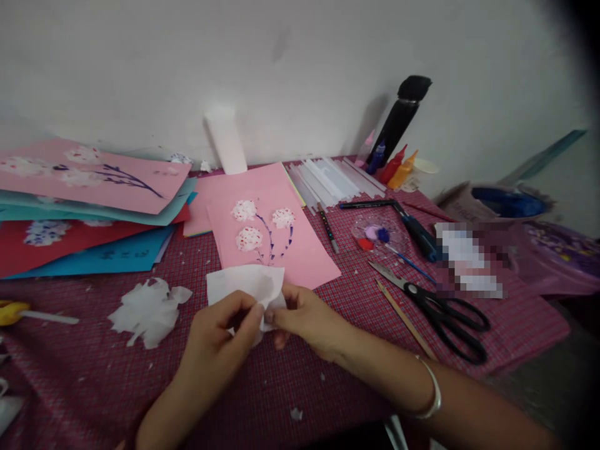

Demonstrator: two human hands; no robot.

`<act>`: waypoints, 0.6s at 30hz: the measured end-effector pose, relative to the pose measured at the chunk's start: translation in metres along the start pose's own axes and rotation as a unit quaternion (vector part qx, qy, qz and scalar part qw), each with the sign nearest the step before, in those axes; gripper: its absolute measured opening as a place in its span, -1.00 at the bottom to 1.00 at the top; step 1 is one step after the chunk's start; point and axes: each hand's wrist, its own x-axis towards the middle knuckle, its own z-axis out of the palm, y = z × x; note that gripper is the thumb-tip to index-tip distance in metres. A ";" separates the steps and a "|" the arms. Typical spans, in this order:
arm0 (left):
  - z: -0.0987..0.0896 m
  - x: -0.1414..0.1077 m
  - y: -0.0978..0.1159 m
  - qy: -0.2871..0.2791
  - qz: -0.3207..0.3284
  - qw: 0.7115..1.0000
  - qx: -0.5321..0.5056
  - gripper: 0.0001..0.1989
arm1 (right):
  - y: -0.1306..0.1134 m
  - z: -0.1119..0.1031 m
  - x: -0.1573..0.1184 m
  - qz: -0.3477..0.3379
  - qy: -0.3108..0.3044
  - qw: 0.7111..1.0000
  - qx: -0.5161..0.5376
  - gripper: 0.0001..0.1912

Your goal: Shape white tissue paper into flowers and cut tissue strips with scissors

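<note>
Between my two hands is a thin white tissue paper [244, 281], held just in front of a pink sheet [304, 256] painted with white flower heads and dark stems. My left hand [225, 331] pinches the tissue between thumb and finger. From the other side my right hand [304, 319] grips it, its fingers partly behind the paper. A crumpled white tissue puff [149, 309] lies on the cloth left of my left hand.
Painted cards [117, 187] are stacked at the left. Glue sticks [332, 181], paint bottles [394, 169], a paint palette [377, 234], a glue gun [415, 231] and black-handled scissors [435, 309] lie to the right. A checked cloth [197, 406] covers the table.
</note>
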 end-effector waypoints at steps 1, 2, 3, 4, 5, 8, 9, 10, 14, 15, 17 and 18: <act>-0.002 0.001 0.001 -0.011 -0.029 0.999 -0.023 -0.70 | -0.001 0.000 0.000 0.009 0.005 1.000 -0.006 -0.79; -0.004 0.002 0.000 -0.018 -0.050 0.998 -0.040 -0.70 | -0.001 0.000 0.000 0.017 0.011 1.000 -0.013 -0.80; -0.005 0.002 0.000 -0.024 -0.065 0.996 -0.052 -0.70 | -0.002 0.000 0.000 0.023 0.017 0.999 -0.020 -0.82; -0.006 0.002 -0.002 -0.027 -0.075 0.995 -0.060 -0.70 | -0.002 0.000 0.000 0.027 0.022 0.999 -0.025 -0.82; -0.006 0.002 -0.003 -0.030 -0.079 0.994 -0.063 -0.70 | -0.002 0.000 -0.001 0.028 0.027 0.999 -0.028 -0.82; -0.004 0.001 -0.008 -0.042 -0.060 0.996 -0.053 -0.69 | -0.002 0.000 -0.001 0.022 0.028 0.999 -0.028 -0.75; -0.003 0.000 -0.009 -0.050 -0.041 0.997 -0.045 -0.70 | -0.002 0.000 -0.001 0.021 0.025 0.999 -0.029 -0.72; -0.001 -0.001 -0.010 -0.059 -0.014 0.997 -0.037 -0.71 | -0.003 0.000 -0.002 0.022 0.022 0.999 -0.033 -0.70; 0.008 -0.008 -0.012 -0.093 0.145 0.985 -0.006 -0.81 | -0.003 0.001 -0.001 0.050 0.033 0.996 -0.070 -0.79; 0.011 -0.010 -0.013 -0.093 0.177 0.980 0.009 -0.82 | -0.002 0.001 0.000 0.049 0.039 0.995 -0.078 -0.83; 0.016 -0.014 -0.014 -0.081 0.221 0.970 0.052 -0.83 | 0.001 0.000 0.002 0.005 0.045 0.995 -0.089 -0.88; 0.018 -0.016 -0.015 -0.073 0.235 0.966 0.073 -0.83 | 0.003 -0.001 0.003 -0.031 0.043 0.994 -0.092 -0.90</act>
